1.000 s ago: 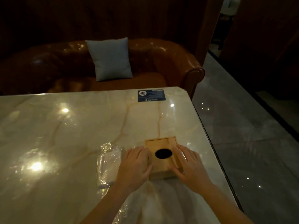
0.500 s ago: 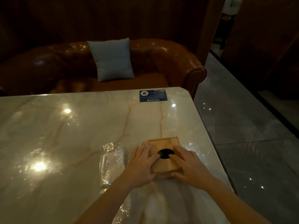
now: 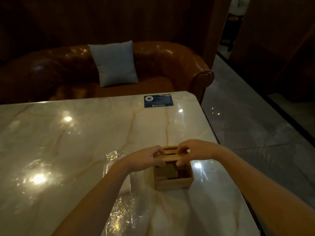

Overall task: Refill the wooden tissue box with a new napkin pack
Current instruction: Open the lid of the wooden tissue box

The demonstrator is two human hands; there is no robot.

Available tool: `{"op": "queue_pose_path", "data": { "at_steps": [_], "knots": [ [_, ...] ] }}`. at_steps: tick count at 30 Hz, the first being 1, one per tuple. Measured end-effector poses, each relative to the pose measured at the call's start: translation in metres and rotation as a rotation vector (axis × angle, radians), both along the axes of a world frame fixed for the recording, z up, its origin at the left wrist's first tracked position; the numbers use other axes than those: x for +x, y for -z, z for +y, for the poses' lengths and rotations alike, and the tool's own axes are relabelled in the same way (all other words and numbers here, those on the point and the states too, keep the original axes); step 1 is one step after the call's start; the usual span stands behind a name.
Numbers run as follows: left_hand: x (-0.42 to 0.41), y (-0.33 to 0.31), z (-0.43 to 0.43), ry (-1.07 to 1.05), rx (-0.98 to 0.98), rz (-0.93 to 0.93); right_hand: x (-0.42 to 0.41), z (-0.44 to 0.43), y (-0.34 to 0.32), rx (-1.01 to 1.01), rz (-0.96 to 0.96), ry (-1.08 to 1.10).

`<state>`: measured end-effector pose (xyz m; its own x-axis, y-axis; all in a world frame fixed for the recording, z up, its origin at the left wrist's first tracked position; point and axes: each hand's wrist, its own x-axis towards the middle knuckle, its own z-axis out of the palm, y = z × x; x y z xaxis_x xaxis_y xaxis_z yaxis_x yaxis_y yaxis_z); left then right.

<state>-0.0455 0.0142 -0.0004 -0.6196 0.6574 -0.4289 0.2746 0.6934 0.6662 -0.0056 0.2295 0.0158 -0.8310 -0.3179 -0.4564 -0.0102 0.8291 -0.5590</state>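
The wooden tissue box [image 3: 173,183] stands near the right edge of the marble table [image 3: 85,137]. Its lid [image 3: 171,155] is lifted off the base and tilted up at the far side, so the dark inside of the box shows. My left hand [image 3: 144,159] grips the lid's left end and my right hand [image 3: 194,153] grips its right end. A napkin pack in clear shiny wrap [image 3: 117,169] lies flat on the table just left of the box, partly under my left forearm.
More clear plastic wrap [image 3: 122,217] spreads over the table in front of the box. A blue card [image 3: 158,101] lies at the table's far edge. A brown leather sofa [image 3: 170,65] with a grey cushion [image 3: 114,63] stands behind. Tiled floor lies to the right.
Both hands went from resting on the shut box top to gripping the lid's ends. The lid has come off the base and risen, and the inside of the box now shows.
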Motion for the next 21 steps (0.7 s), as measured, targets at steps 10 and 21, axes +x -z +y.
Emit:
{"op": "queue_pose_path", "data": {
  "at_steps": [10, 21],
  "knots": [
    [0.010, 0.031, -0.018, -0.073, 0.160, 0.454, 0.021, 0.017, 0.025, 0.065, 0.243, 0.080],
    [0.000, 0.050, -0.006, -0.428, 0.367, 0.291, 0.016, 0.012, 0.047, -0.220, 0.344, 0.481]
  ]
}}
